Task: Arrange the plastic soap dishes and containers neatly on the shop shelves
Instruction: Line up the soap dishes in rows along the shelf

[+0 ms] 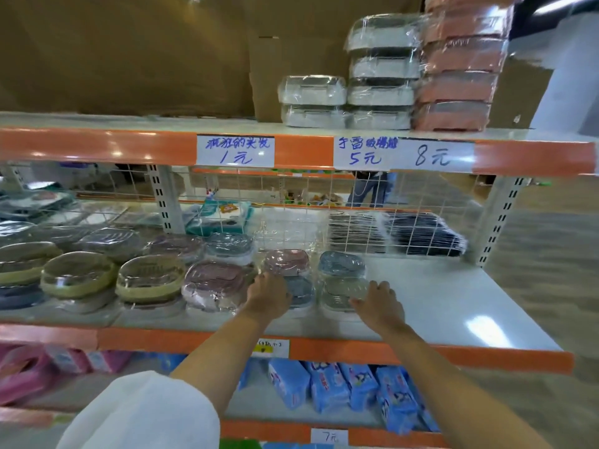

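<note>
A shop: handwritten price labels on orange-edged shelves, seemingly stocked with wrapped goods.

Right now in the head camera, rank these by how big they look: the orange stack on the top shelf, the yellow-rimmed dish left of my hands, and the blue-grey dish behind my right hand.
1. Orange stack, largest.
2. Yellow-rimmed dish.
3. Blue-grey dish, smallest, though it sits farther back, so nearness may exaggerate this.

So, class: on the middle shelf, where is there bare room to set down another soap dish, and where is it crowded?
The free patch is the white middle shelf, bordered by the right hand, the black packets behind the wire grid, and the upright post. Left of the left hand it is crowded: wrapped soap dishes sit side by side, some stacked.
</note>
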The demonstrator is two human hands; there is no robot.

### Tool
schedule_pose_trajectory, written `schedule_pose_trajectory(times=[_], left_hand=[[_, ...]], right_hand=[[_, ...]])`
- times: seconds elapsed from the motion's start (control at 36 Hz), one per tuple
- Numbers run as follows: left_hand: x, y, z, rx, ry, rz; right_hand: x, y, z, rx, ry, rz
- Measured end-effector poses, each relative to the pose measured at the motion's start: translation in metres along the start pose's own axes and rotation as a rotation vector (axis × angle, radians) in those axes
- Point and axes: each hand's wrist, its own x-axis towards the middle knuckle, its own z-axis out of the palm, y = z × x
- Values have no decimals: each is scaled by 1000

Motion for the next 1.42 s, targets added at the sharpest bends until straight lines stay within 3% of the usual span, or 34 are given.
schedule_pose_trajectory(times=[0.11,0.33,0.61,0.97,1.19,1.42], left_hand=[[-14,1,-12,167,-28,96],[-56,-6,-44,200,-101,193],[-107,1,-123,283,-83,411],[-154,17,-241,167,111,589],[-146,29,-303,131,255,563],[-105,37,-321,77,305,479]], right_hand=[[-18,-8,-7,45,-51,-100],[-68,-38,-33,-123,-231,-125],[-141,-93,-102,-131,-73,-248],[-195,-142,-211,-255,92,-380],[-188,-156,-263,-239,211,-421],[-145,-143,-298,-97,244,-370]])
